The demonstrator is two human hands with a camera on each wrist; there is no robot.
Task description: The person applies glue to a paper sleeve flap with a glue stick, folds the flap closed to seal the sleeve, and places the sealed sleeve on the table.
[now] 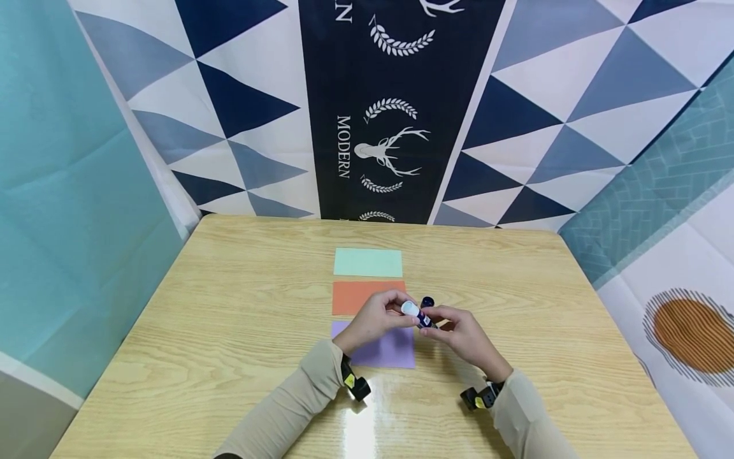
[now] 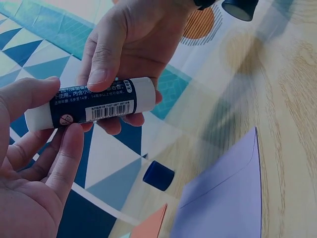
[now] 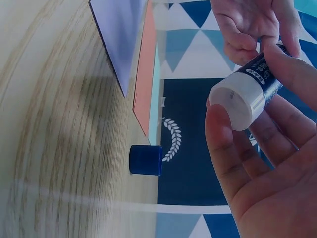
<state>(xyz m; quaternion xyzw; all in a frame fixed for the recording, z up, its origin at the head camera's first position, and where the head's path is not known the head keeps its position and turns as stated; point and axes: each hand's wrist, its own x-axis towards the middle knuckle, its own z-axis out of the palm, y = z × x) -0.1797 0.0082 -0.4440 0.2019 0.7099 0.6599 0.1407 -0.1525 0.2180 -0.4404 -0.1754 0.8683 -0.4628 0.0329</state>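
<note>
A glue stick point(image 2: 111, 104) with white ends and a navy printed label is held between both hands, above the table. My left hand point(image 1: 375, 319) pinches one white end between thumb and fingers. From the other side, my right hand point(image 1: 461, 335) grips it with the thumb laid along the label. In the right wrist view the near end of the glue stick point(image 3: 240, 101) is white and round. Its dark blue cap point(image 3: 146, 160) lies apart on the table, just beyond the hands.
Three flat paper pieces lie in a column on the wooden table point(image 1: 229, 306): a mint one point(image 1: 367, 262) farthest, an orange one point(image 1: 355, 296) in the middle, and a purple envelope point(image 2: 223, 193) nearest, partly under the left hand. Patterned cloth point(image 1: 373, 127) hangs behind the table.
</note>
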